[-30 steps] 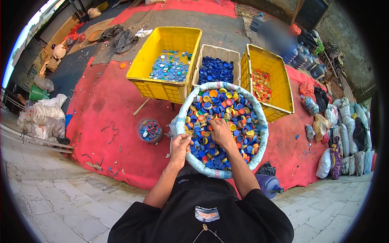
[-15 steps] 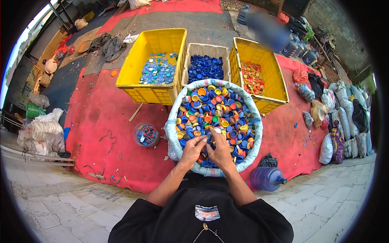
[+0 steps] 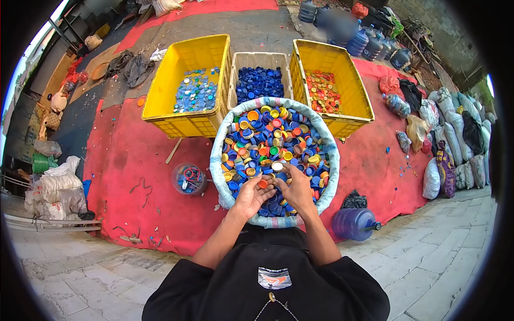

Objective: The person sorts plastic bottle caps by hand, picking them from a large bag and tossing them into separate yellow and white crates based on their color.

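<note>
A round sack (image 3: 217, 155) with a rolled pale-blue rim stands before me, full of mixed plastic bottle caps (image 3: 251, 139). Over its near part, my left hand (image 3: 251, 199) is turned partly palm up, its fingers curled around an orange bottle cap (image 3: 263, 184). Beside it, my right hand (image 3: 297, 191) hovers low over the heap, thumb and fingers apart, the fingertips close to a white bottle cap (image 3: 277, 166). Both hands' fingertips nearly meet.
Beyond the sack stand a yellow crate (image 3: 155, 107) of light-blue caps, a whitish crate (image 3: 234, 80) of dark-blue caps and another yellow crate (image 3: 356, 101) of red and yellow caps. A clear tub (image 3: 189, 180) sits left; a water jug (image 3: 353, 224) lies right. Filled sacks (image 3: 450, 144) line the right side.
My left hand has turned more palm up, and an orange cap now shows in its fingers. The right hand's thumb and fingers have spread. The view has shifted slightly.
</note>
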The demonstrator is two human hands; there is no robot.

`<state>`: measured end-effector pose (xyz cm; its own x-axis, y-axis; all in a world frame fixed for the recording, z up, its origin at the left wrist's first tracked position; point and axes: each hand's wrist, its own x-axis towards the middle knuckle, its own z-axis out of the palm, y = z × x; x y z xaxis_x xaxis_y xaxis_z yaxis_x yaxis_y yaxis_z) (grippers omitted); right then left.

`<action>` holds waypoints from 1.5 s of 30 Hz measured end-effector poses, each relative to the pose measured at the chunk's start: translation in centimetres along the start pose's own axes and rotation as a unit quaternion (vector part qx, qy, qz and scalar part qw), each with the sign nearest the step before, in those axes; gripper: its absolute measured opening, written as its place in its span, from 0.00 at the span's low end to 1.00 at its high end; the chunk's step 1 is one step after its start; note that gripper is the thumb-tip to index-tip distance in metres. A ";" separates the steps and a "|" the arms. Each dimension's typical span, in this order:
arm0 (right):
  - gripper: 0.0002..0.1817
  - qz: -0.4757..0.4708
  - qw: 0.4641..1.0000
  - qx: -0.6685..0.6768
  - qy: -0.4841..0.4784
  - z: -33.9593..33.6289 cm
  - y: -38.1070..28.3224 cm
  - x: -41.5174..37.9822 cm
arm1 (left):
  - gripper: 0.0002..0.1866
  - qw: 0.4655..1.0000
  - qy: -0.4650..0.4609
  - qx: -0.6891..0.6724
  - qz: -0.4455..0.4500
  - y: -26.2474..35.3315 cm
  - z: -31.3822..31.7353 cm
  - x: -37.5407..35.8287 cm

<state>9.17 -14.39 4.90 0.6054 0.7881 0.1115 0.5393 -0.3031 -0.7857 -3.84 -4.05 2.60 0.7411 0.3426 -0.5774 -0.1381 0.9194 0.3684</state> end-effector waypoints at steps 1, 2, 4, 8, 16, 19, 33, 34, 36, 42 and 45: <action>0.28 0.057 0.997 0.050 -0.009 -0.4 -0.3 0.8 | 0.14 1.000 0.006 -0.008 -0.006 -0.1 -0.3 0.1; 0.28 0.059 0.989 0.116 0.066 0.0 -0.2 1.5 | 0.14 1.000 0.011 -0.015 -0.011 -0.1 -0.6 0.3; 0.27 0.047 0.965 0.193 0.173 0.5 0.5 2.5 | 0.13 0.999 0.033 -0.021 -0.014 0.1 0.1 -0.1; 0.24 -0.011 0.992 -0.025 0.120 -3.4 3.4 2.1 | 0.10 0.999 0.034 -0.040 -0.007 0.3 -0.8 -0.5; 0.27 -0.043 0.979 -0.194 -0.054 -4.8 6.2 -0.4 | 0.09 1.000 -0.012 -0.007 -0.015 0.3 -1.1 -0.5; 0.29 -0.034 0.967 -0.242 -0.075 -4.4 6.2 -0.1 | 0.09 1.000 -0.023 -0.006 -0.019 0.0 -1.3 -0.2; 0.22 0.044 0.989 0.139 -0.008 -2.6 4.1 -0.8 | 0.09 0.999 -0.021 0.022 -0.020 -0.8 1.1 -0.6; 0.21 0.035 0.984 0.177 0.001 -1.4 4.5 -1.0 | 0.09 0.999 -0.026 0.030 -0.021 -0.8 1.3 -0.8; 0.20 0.074 0.966 0.247 -0.006 -0.1 4.1 -1.6 | 0.10 0.998 -0.038 0.046 -0.023 -0.7 1.6 -1.1; 0.22 0.143 0.858 0.494 -0.006 2.1 1.2 -2.8 | 0.15 0.993 -0.014 0.118 0.016 -0.6 2.1 -1.5; 0.21 0.154 0.812 0.563 0.001 2.7 0.3 -2.8 | 0.20 0.966 0.047 0.243 0.071 -0.2 3.2 -2.3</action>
<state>6.08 -15.29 2.73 0.6115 0.7669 -0.1949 -0.5145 0.1982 -0.8343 -3.42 -5.62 6.23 0.6709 0.4961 -0.5511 0.1074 0.6703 0.7342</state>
